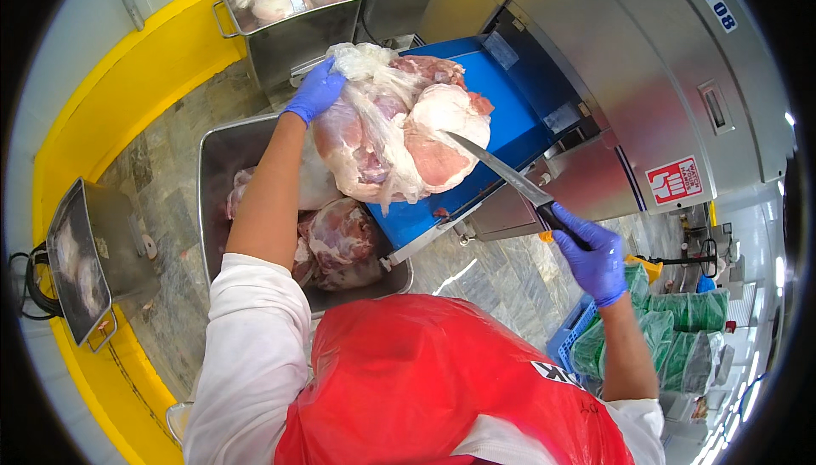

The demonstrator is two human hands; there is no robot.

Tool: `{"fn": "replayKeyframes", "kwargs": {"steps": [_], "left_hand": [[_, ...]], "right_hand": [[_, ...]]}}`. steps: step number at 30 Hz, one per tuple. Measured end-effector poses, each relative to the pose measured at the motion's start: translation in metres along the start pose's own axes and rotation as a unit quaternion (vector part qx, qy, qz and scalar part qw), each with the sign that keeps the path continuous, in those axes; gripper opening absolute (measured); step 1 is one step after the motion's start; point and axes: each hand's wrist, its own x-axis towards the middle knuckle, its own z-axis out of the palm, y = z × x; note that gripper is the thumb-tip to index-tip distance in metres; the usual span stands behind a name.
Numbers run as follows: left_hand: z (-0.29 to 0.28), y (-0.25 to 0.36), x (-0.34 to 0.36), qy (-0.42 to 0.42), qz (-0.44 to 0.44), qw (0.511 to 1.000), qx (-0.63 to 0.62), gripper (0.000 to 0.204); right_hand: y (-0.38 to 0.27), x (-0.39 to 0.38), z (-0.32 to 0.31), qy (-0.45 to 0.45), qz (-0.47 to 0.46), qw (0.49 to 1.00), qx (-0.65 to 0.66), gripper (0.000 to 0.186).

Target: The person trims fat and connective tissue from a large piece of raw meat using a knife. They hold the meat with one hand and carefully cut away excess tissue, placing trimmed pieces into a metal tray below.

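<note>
My left hand, in a blue glove, is closed on the clear plastic bag draped over large pieces of raw meat at the upper middle. The meat lies on a blue conveyor belt at the steel machine. My right hand, also gloved, grips the black handle of a long knife, whose tip touches the pale cut piece. Just below the belt, a steel bin holds more raw meat, partly behind my left forearm.
Steel bins with meat stand at the back left and far left, along a yellow barrier. A steel machine fills the upper right. At lower right are green-wrapped bundles, a blue crate and a yellow pallet jack.
</note>
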Motion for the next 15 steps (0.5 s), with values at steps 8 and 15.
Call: {"fn": "replayKeyframes", "kwargs": {"steps": [8, 15], "left_hand": [[0.006, 0.002, -0.003, 0.017, -0.008, 1.000, 0.019, 0.046], [0.006, 0.013, -0.007, 0.005, -0.003, 1.000, 0.008, 0.052]], "right_hand": [[-0.072, 0.077, -0.015, -0.096, -0.127, 0.948, -0.274, 0.038], [-0.078, 0.073, -0.015, -0.141, -0.012, 0.979, -0.144, 0.035]]}}
